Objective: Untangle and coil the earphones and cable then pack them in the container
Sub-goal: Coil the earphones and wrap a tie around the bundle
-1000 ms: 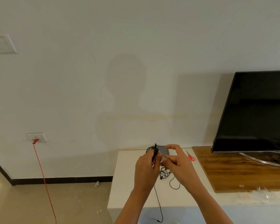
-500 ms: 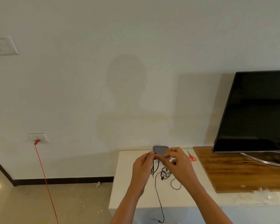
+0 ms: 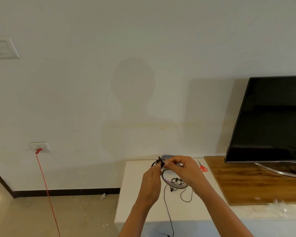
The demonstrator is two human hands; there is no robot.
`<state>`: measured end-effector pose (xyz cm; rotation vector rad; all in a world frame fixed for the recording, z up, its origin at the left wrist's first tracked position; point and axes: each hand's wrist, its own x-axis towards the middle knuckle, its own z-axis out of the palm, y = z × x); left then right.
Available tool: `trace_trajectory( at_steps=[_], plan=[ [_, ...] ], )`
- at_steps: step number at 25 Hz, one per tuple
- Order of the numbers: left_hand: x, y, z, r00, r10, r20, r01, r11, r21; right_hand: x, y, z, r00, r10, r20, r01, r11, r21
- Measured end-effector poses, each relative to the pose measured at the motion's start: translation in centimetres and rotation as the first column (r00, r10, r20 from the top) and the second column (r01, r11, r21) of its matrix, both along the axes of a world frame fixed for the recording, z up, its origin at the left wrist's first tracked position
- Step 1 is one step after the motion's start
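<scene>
1. I hold my left hand (image 3: 151,184) and my right hand (image 3: 184,170) together above the white table (image 3: 135,199), and the fingertips nearly meet.
2. My left hand pinches the black cable (image 3: 156,163) between thumb and fingers. A small loop of the cable stands out at 12 o'clock from this hand.
3. My right hand pinches the same small bundle from the 3 o'clock side with thumb and forefinger. Its other fingers are curled in.
4. From under my left hand the cable falls toward 6 o'clock, crosses the table and hangs over the near edge.
5. The earphones (image 3: 176,180) lie on the table under my right hand, at 5 o'clock from the pinch. The buds are in a small tangle, and 1 thin wire loop reaches toward 6 o'clock.
6. The tangle lies on a round clear piece (image 3: 163,176). I cannot tell what it is.
7. The grey container (image 3: 166,157) sits at 12 o'clock behind my fingertips, near the far edge of the table. My hands hide most of it.
8. The red scissors (image 3: 202,168) lie on the table at 3 o'clock from my right hand, just beside the wooden board (image 3: 255,183). The television (image 3: 272,120) stands on this board.
9. At 9 o'clock, well apart from the table, a red cord (image 3: 46,185) is plugged in the wall socket (image 3: 43,145) and runs down to the floor.
</scene>
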<state>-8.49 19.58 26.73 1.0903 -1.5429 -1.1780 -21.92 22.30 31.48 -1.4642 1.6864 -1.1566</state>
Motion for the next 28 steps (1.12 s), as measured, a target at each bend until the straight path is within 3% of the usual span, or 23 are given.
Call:
trace_trajectory(
  at_steps=[8, 17, 21, 25, 28],
  plan=[
    [-0.3, 0.9, -0.2, 0.976, 0.071, 0.206, -0.004, 0.951, -0.309, 0.2, -0.6, 0.5, 0.993, 0.018, -0.118, -0.009, 0.997, 0.077],
    [0.0, 1.6, 0.2, 0.886, 0.169, 0.432, 0.051, 0.890, -0.453, 0.2, -0.8, 1.8, 0.984, 0.068, -0.167, -0.027, 0.971, 0.239],
    [-0.2, 1.9, 0.1, 0.901, 0.164, 0.401, 0.039, 0.891, -0.452, 0.2, -0.8, 2.2, 0.979, 0.066, -0.193, -0.012, 0.963, 0.270],
    [-0.2, 1.8, 0.0, 0.919, 0.116, 0.376, 0.046, 0.917, -0.396, 0.3, -0.8, 1.9, 0.992, 0.072, -0.099, -0.045, 0.965, 0.259],
    [0.1, 1.3, 0.2, 0.918, 0.075, 0.389, 0.090, 0.916, -0.390, 0.3, -0.8, 1.0, 0.994, 0.015, 0.108, -0.040, 0.971, 0.237]
  ],
)
